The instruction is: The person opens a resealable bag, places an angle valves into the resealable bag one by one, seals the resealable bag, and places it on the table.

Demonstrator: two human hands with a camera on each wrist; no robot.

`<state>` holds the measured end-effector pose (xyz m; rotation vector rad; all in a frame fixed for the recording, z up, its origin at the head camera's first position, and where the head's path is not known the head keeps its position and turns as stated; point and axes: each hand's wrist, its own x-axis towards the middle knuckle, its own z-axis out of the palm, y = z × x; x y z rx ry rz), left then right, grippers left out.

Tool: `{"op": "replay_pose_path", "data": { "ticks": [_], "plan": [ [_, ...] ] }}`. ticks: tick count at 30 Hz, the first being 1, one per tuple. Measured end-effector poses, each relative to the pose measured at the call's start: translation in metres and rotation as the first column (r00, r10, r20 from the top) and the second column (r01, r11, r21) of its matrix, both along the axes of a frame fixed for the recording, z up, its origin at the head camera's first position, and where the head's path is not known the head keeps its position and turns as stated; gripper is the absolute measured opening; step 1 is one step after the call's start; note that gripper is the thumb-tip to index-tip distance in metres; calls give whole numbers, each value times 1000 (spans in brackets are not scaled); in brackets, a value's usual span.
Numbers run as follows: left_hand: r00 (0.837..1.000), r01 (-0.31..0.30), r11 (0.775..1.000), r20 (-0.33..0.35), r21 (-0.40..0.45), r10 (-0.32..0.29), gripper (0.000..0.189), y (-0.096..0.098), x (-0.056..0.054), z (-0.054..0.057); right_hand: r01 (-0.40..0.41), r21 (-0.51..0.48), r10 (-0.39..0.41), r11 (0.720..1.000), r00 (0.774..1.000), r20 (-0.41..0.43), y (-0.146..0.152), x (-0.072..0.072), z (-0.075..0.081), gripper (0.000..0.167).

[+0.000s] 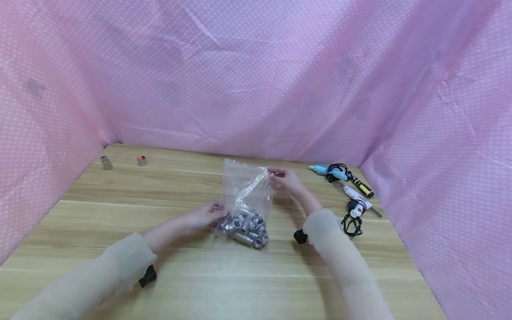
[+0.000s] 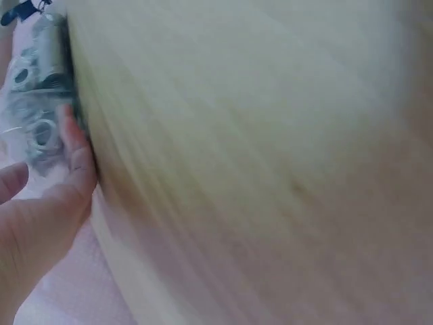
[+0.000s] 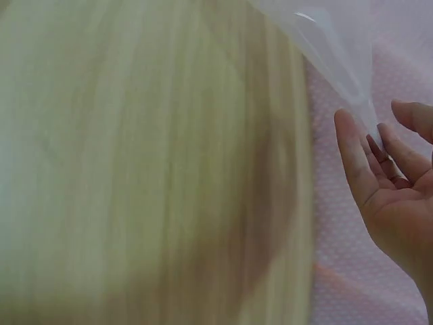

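A clear plastic bag (image 1: 245, 182) stands near the middle of the table, its lower part filled with several metal pipe fittings (image 1: 244, 227). My left hand (image 1: 206, 217) holds the bag's lower left side, the thumb and fingers around its edge. In the left wrist view, that hand (image 2: 51, 203) lies along the fittings (image 2: 44, 132), which show through the plastic. At the bag's upper right corner is my right hand (image 1: 285, 178). From the right wrist view, the corner of the plastic (image 3: 352, 81) tapers in among the fingers of the right hand (image 3: 392, 176), with the thumb apart.
Two loose metal fittings, one (image 1: 106, 162) at the far left and another (image 1: 142, 161) beside it, stand at the back. Along the right side lie a light blue corded tool (image 1: 326, 170), a yellow-and-black handle (image 1: 363, 187) and a white glue gun (image 1: 356, 195). Pink dotted cloth (image 1: 240, 89) surrounds the table.
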<state>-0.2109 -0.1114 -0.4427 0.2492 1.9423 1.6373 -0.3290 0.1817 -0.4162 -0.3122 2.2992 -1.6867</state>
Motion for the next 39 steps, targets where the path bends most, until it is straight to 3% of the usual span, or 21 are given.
{"op": "replay_pose_path", "data": {
  "ticks": [5,7,9,11,13,15,17,19,21,24,28,31,34,39],
  "plan": [
    [989,-14,984,-149,-176,-12,65,-1,3,6,-23,27,24,999,999,-26,-2,-11,-17,42],
    [972,-14,968,-230,-250,-45,74,-3,5,7,-40,80,45,996,997,-64,0,-13,-22,42],
    [944,-26,951,-320,-307,-78,80,-5,6,8,-57,131,69,990,993,-92,2,-13,-25,43],
    [888,-55,931,-443,-362,-119,86,-6,7,8,-84,172,105,982,988,-117,4,-13,-27,44],
    [810,-78,911,-558,-404,-178,88,-8,7,9,-127,217,159,968,978,-138,6,-15,-30,48],
    [739,-65,891,-622,-449,-259,89,-8,6,11,-162,271,206,949,968,-142,8,-16,-31,54],
    [688,-33,860,-635,-509,-350,86,-8,5,12,-187,345,249,920,958,-145,9,-17,-32,63],
    [662,16,831,-617,-556,-425,82,-7,4,12,-198,419,279,886,950,-142,10,-19,-33,72],
    [658,61,808,-585,-587,-474,79,-6,2,12,-201,490,302,848,944,-135,11,-21,-34,82],
    [685,106,797,-537,-595,-492,73,-5,-1,11,-206,586,340,784,932,-126,10,-24,-36,92],
    [729,119,784,-483,-609,-485,65,-5,-5,6,-205,689,391,695,912,-124,7,-26,-37,98],
    [740,121,775,-464,-621,-487,66,-6,-7,4,-191,740,422,645,897,-135,3,-28,-38,99],
    [743,124,773,-458,-623,-488,69,-6,-8,3,-174,767,436,618,888,-150,-1,-31,-39,99],
    [742,115,757,-451,-643,-497,68,-9,-9,3,-167,764,430,623,889,-156,-6,-32,-39,100]
  ]
}}
